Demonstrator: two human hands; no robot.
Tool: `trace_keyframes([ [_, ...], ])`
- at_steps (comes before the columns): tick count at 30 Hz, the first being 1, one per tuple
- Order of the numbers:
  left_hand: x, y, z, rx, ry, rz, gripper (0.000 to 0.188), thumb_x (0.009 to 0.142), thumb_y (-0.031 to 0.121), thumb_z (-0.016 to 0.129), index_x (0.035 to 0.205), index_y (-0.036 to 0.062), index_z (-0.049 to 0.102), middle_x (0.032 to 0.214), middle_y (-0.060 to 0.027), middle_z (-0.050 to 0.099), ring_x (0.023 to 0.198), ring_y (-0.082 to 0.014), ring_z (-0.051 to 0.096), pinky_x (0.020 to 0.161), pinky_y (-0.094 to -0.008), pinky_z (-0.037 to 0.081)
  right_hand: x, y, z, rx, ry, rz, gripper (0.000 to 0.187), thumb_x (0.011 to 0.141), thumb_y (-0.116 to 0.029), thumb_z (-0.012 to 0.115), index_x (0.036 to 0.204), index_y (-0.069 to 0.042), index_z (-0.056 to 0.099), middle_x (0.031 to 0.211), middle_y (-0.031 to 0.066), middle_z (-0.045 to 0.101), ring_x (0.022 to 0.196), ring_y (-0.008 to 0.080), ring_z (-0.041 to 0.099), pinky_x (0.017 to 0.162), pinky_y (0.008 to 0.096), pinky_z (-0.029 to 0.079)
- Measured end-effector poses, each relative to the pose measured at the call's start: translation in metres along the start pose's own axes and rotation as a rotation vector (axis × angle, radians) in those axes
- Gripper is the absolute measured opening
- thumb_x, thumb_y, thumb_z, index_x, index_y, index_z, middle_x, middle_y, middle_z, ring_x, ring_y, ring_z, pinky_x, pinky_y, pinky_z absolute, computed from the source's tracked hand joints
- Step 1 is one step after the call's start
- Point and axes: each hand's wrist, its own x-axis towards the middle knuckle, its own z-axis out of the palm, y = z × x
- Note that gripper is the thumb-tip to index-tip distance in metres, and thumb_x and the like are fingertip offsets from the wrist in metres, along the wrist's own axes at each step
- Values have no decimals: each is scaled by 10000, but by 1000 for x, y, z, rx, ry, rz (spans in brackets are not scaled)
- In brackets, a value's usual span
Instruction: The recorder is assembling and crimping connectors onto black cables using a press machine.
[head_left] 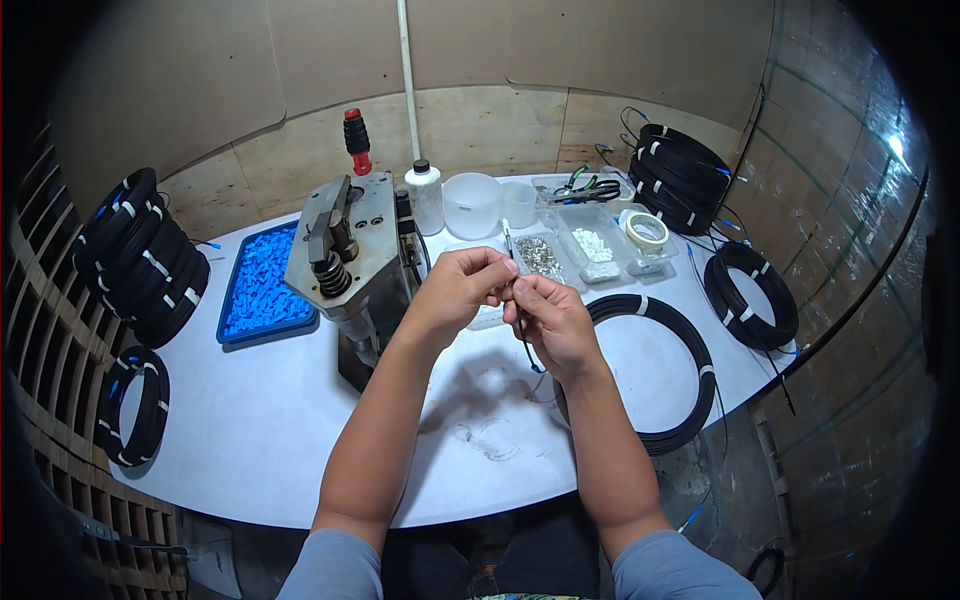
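Note:
Above the middle of the white table, my left hand (465,287) and my right hand (558,325) meet, both closed in a pinch on a thin black cable (525,342). A small white tip (507,232) points up past my left fingers. The lower stretch of the cable hangs below my right fingers and has a small blue spot. Fingertips hide the part between the two hands. Just right of my right hand lies a large black cable coil (708,390) bound with white tape. Behind the hands is a clear tray of small metal parts (541,256).
Left of my arms stands a metal press (345,240) with a red-and-black handle. Beyond it lies a blue tray (226,328) of blue connector pieces. Cable coils are stacked at left (140,260) and right (680,178). Bottle (424,197), tubs, pliers (588,190) and tape roll (646,231) line the back.

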Motion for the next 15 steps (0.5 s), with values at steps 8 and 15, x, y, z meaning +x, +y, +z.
trace_keyframes([
  [8,1,-1,0,28,6,24,156,918,158,715,858,15,701,762,-8,652,685,-66,548,641,-221,450,1,-1,-1,19,-39,47,266,1063,-302,562,997,-77,688,768,-31,646,580,14,458,521,176,335],
  [15,0,0,-1,66,10,20,152,929,158,702,853,27,681,755,2,632,689,-70,557,655,-230,461,1,-1,-2,27,-55,62,269,1066,-304,555,1000,-77,685,766,-31,643,574,13,453,514,174,334],
])
